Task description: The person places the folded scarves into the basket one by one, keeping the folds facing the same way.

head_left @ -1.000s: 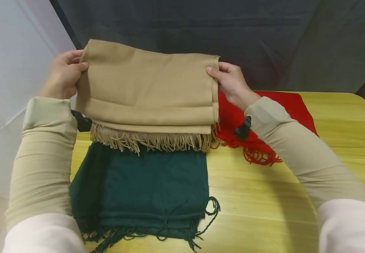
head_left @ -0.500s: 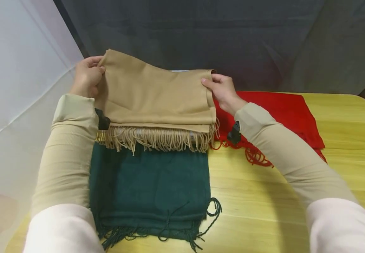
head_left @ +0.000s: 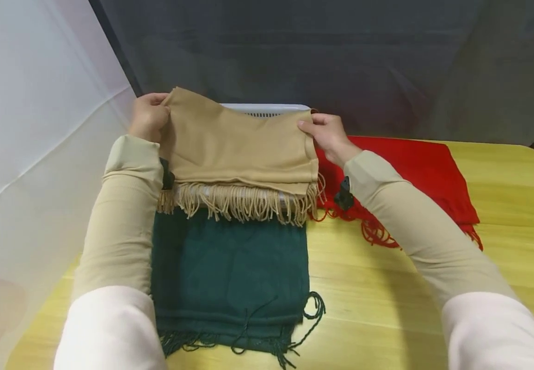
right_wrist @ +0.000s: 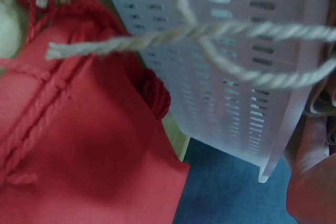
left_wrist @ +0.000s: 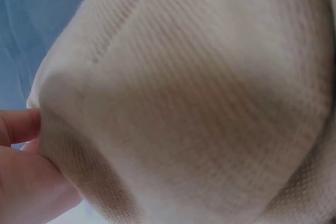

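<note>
A folded tan scarf (head_left: 243, 144) with a fringed lower edge is stretched between both hands, over a white slotted basket (head_left: 271, 108). My left hand (head_left: 148, 117) pinches its upper left corner; the left wrist view shows the thumb and a finger (left_wrist: 21, 127) at the cloth's edge. At the upper right corner my right hand (head_left: 329, 134) pinches the scarf, thumb in front. In the right wrist view the basket's slotted side (right_wrist: 220, 77) stands behind hanging tan fringe cords (right_wrist: 157, 40). Most of the basket is hidden by the scarf in the head view.
A folded dark green scarf (head_left: 234, 272) lies on the wooden table (head_left: 364, 308) in front of the basket. To the right a red scarf (head_left: 415, 174) with fringe lies partly beneath my right forearm. A grey curtain (head_left: 341, 56) hangs behind, a white sheet (head_left: 40, 128) at left.
Both hands have lowered the tan scarf; the left hand has moved right and down, bringing the corners closer together. The basket's back rim has come into view above the scarf.
</note>
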Demonstrator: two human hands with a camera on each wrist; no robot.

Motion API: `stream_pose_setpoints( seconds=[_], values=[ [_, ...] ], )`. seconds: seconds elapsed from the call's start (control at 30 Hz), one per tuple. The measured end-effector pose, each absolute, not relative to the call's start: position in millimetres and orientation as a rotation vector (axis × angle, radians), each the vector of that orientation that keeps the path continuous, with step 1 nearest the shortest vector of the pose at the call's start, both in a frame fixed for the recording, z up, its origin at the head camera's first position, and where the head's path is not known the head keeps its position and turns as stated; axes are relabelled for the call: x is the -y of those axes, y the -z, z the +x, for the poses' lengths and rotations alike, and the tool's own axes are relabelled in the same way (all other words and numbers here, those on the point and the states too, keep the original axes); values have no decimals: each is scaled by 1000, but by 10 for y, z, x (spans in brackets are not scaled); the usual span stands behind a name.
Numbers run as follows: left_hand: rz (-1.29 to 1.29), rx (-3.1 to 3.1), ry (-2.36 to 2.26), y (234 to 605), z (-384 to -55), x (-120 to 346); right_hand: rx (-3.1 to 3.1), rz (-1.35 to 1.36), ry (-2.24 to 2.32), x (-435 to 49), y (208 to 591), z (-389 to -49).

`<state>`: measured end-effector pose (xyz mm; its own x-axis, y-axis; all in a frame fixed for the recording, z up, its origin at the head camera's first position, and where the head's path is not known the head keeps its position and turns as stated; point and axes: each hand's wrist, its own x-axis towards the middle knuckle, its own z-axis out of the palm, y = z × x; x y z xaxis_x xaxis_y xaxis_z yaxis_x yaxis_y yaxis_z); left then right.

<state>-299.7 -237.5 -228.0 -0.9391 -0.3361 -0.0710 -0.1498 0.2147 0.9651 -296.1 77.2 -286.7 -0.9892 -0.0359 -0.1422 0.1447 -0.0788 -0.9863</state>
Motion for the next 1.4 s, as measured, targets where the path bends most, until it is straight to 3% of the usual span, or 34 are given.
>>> stream_pose_setpoints(
  seconds=[0.63, 1.4],
  values=[
    [467, 2701, 1547, 2367, -3057, 2277, -2389, -13, 1928, -747, 2898, -3019],
    [55, 3252, 741, 2363, -3020, 2344, -3009, -331, 1214, -622, 2836, -2961]
  ],
)
